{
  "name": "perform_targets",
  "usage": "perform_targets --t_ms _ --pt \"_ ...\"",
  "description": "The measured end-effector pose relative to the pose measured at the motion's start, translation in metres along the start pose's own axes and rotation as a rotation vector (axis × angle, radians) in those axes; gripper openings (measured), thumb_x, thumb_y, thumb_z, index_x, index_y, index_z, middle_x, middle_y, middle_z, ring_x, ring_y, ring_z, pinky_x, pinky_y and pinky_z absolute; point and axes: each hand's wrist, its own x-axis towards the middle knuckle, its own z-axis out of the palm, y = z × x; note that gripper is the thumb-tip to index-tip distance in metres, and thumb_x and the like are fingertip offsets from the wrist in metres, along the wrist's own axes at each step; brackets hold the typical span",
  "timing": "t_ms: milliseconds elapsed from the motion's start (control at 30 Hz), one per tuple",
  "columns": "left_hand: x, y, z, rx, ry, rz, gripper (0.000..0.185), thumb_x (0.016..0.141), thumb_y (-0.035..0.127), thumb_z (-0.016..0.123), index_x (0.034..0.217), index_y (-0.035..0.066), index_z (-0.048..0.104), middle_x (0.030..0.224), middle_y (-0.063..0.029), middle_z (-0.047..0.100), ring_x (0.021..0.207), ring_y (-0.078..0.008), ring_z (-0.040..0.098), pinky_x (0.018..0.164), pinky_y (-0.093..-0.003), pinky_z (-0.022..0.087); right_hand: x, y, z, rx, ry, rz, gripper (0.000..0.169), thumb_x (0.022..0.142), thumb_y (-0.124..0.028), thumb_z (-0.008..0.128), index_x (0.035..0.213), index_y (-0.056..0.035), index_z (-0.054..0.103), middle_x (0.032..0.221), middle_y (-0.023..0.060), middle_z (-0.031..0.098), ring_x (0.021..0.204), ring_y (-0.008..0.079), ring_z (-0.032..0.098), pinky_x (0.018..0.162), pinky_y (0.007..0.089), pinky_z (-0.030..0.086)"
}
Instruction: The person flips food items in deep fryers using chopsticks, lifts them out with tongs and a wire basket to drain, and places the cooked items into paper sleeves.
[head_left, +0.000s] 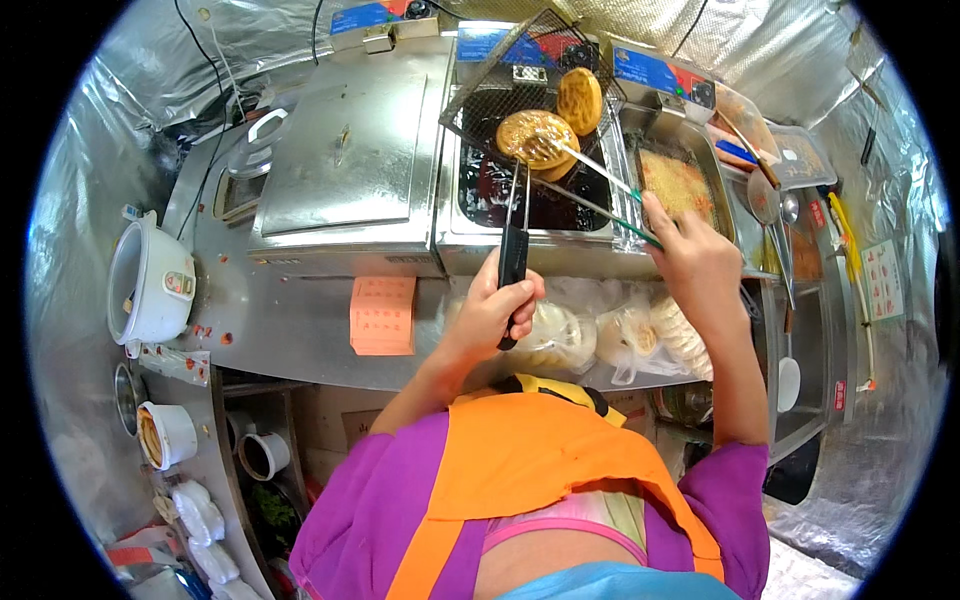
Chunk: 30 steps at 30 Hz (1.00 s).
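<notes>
My left hand grips the black handle of a wire fryer basket, which is raised and tilted over a deep fryer of dark oil. In the basket, a glistening golden round flatbread overlaps another beneath it. A further round flatbread leans against the basket's right side. My right hand holds a long, thin metal utensil with green parts; whether it is tongs or a pair of chopsticks is unclear. One of its prongs reaches the top flatbread, and the other passes below.
A lidded steel fryer stands left, and a fryer with food in yellowish oil right. Plastic bags of pale food and an orange paper pad lie in front. Ladles rest right; a white rice cooker sits far left.
</notes>
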Motion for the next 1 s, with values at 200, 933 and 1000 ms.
perform_targets --t_ms 200,933,1000 --pt "0.000 -0.003 -0.017 0.048 0.006 -0.004 0.030 0.087 0.002 0.049 0.112 0.005 0.034 0.084 -0.0077 0.054 0.051 -0.0062 0.042 0.040 -0.0210 0.037 0.001 0.047 -0.030 0.632 -0.093 0.204 0.052 0.074 -0.020 0.070 0.122 -0.0029 0.056 0.089 0.0139 0.067 0.074 0.0201 0.064 0.064 0.0301 0.047" --pt "0.001 -0.012 -0.012 0.103 -0.044 -0.029 0.039 0.087 0.002 0.046 0.122 0.004 0.029 0.086 -0.0084 0.053 0.049 -0.0066 0.042 0.041 -0.0214 0.038 0.048 0.075 0.009 1.143 -0.571 0.529 0.038 0.084 -0.024 0.066 0.116 -0.0038 0.062 0.065 -0.0040 0.053 0.050 0.0009 0.043 0.042 0.0171 0.034" --pt "0.001 -0.011 -0.011 0.084 -0.041 -0.032 0.034 0.087 0.001 0.046 0.117 0.004 0.031 0.086 -0.0087 0.053 0.050 -0.0067 0.042 0.041 -0.0214 0.038 0.040 0.071 0.014 1.130 -0.516 0.502 0.035 0.082 -0.022 0.067 0.113 -0.0044 0.064 0.069 0.0004 0.061 0.055 0.0041 0.051 0.048 0.0207 0.042"
